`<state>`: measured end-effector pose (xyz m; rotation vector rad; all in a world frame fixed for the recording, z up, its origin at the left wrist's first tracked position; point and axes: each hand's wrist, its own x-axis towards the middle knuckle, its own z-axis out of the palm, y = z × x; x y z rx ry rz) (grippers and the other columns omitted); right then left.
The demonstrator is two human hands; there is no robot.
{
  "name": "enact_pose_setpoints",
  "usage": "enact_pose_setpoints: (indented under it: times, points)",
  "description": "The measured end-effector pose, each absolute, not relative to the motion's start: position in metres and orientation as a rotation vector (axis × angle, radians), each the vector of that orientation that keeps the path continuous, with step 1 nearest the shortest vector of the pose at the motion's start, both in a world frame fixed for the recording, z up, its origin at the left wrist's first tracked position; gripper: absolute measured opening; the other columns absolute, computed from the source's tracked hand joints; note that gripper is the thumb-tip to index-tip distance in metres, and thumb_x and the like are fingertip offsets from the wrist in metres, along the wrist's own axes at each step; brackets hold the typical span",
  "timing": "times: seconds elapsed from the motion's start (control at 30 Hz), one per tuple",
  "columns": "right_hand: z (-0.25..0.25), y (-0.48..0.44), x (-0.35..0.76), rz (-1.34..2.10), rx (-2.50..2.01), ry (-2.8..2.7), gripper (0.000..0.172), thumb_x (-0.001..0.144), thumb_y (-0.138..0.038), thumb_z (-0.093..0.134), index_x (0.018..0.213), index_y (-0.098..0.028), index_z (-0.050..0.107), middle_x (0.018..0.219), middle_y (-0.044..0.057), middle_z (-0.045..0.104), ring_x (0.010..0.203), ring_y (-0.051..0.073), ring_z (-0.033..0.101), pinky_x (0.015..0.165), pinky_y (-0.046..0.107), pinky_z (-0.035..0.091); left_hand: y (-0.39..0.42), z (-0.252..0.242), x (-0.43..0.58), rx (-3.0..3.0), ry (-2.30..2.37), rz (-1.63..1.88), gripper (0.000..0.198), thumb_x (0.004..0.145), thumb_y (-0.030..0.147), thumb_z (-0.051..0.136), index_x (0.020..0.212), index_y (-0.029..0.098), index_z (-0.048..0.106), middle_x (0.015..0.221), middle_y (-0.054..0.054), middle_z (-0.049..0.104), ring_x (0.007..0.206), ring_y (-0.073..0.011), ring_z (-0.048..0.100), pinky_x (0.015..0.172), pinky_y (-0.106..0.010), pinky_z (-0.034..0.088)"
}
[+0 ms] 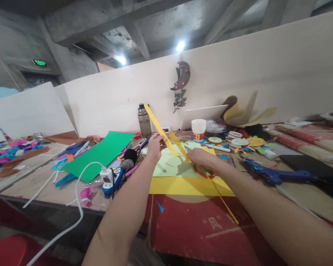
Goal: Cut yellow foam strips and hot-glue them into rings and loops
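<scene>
Yellow strip [156,123] looked like smooth, matt paper; green sheet [100,155] likewise matt. Red board [183,225] resembled cardboard. Grey bottle [144,125] was see-through plastic, faintly glossy. Blue glue gun [277,176] appeared hard plastic. White partition [113,92] read smooth; ceiling [161,31] was rough concrete.

White partition [113,96] beneath grey concrete ceiling [163,29], bright lamps [180,46], green exit sign [40,62].

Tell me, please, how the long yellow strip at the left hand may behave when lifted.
The yellow strip is probably light, being narrow and thin. It seems fairly stiff, since its far end stands out straight beyond the left hand. Being thin, it could crease.
</scene>
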<state>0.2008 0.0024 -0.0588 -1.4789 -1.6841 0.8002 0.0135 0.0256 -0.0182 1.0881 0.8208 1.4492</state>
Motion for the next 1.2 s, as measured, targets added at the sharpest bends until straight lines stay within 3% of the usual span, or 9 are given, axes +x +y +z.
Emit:
enact_pose_setpoints:
  times: [0.2,0.37,0.5,0.63,0.93,1.1,1.2]
  points:
    - [-0.049,-0.002,0.196,0.598,-1.774,-1.824,0.027,0.063,-0.025,0.065,0.044,-0.02,0.047,0.04,0.002,0.046,0.048,0.016,0.051,0.047,0.026,0.027,0.023,-0.017,0.019,1.171,0.792,1.524,0.019,0.062,0.023,0.061,0.079,0.017,0.06,0.075,-0.001,0.063,0.063,-0.0102,0.056,0.055,-0.021,0.044]
    - [-0.04,-0.01,0.193,0.357,-1.697,-1.847,0.028,0.076,-0.031,0.056,0.052,-0.018,0.051,0.054,0.006,0.056,0.057,0.015,0.053,0.05,0.025,0.028,0.022,-0.013,0.02,1.215,0.796,1.64,0.02,0.064,0.024,0.06,0.083,0.016,0.062,0.074,-0.001,0.063,0.063,-0.0107,0.057,0.055,-0.021,0.044]
    - [-0.029,-0.021,0.181,0.757,-1.334,-1.64,0.036,0.087,-0.042,0.036,0.07,-0.018,0.056,0.061,0.002,0.058,0.046,0.01,0.048,0.045,0.023,0.031,0.02,-0.007,0.021,1.19,0.772,1.708,0.021,0.064,0.024,0.061,0.084,0.016,0.064,0.074,0.0,0.062,0.064,-0.0103,0.057,0.055,-0.02,0.043]
    - [-0.023,-0.03,0.17,1.039,-1.109,-1.629,0.034,0.082,-0.049,0.045,0.068,-0.018,0.053,0.048,-0.003,0.049,0.039,0.007,0.038,0.039,0.02,0.026,0.018,-0.003,0.023,1.238,0.718,1.775,0.02,0.067,0.024,0.061,0.086,0.017,0.064,0.074,0.001,0.06,0.062,-0.0082,0.052,0.053,-0.019,0.04]
    - [-0.02,-0.038,0.164,0.791,-1.077,-1.614,0.028,0.077,-0.039,0.054,0.058,-0.018,0.052,0.045,-0.005,0.045,0.042,0.007,0.037,0.043,0.021,0.028,0.001,0.0,0.038,1.377,0.782,1.765,0.019,0.074,0.035,0.061,0.081,0.017,0.059,0.067,0.002,0.055,0.053,-0.0066,0.046,0.049,-0.019,0.035]
    - [-0.009,-0.031,0.178,0.828,-1.063,-1.541,0.032,0.082,-0.043,0.045,0.068,-0.017,0.058,0.053,-0.001,0.053,0.044,0.009,0.045,0.042,0.021,0.032,0.003,-0.007,0.045,1.221,0.736,1.593,0.02,0.069,0.032,0.066,0.076,0.015,0.058,0.066,0.002,0.056,0.055,-0.0072,0.05,0.051,-0.02,0.038]
    - [0.0,-0.025,0.196,0.719,-1.112,-1.377,0.026,0.08,-0.037,0.047,0.073,-0.015,0.06,0.061,0.0,0.056,0.044,0.008,0.046,0.041,0.02,0.033,0.006,-0.01,0.044,1.153,0.761,1.585,0.022,0.065,0.032,0.069,0.075,0.015,0.059,0.067,0.002,0.056,0.055,-0.0068,0.05,0.05,-0.019,0.038]
